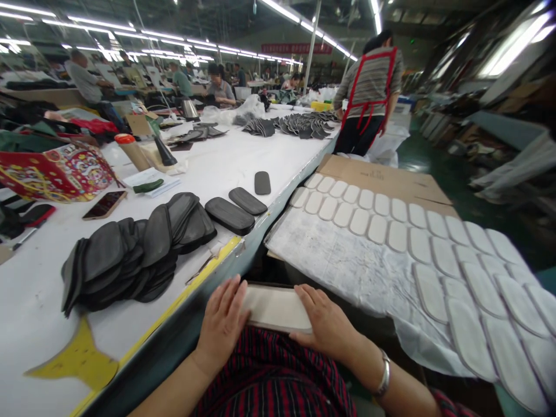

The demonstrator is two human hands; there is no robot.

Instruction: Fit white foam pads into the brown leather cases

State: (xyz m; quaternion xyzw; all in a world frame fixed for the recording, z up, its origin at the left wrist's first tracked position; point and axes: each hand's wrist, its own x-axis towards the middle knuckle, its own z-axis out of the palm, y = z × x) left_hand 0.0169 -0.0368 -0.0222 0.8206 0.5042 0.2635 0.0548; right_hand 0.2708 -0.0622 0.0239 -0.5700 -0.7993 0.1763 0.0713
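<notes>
Close to my body, in front of the striped garment, I hold a pale oblong pad (273, 307) with a dark edge, its white face turned up. My left hand (223, 321) grips its left end, fingers lying over the top. At the other end, my right hand (324, 321) clasps it with the thumb along the near edge. Left of my hands, a heap of dark grey rounded pads (117, 255) lies on the white table (200, 168). Single dark pads (230, 214) sit near the table's edge.
Rows of white-faced oval pads (397, 234) cover the sheeted surface at right, with cardboard (382, 179) behind. A phone (104, 205), a red patterned box (56, 171) and an orange-lidded bottle (132, 152) stand or lie at left. A person in a red-strapped apron (369, 87) stands beyond.
</notes>
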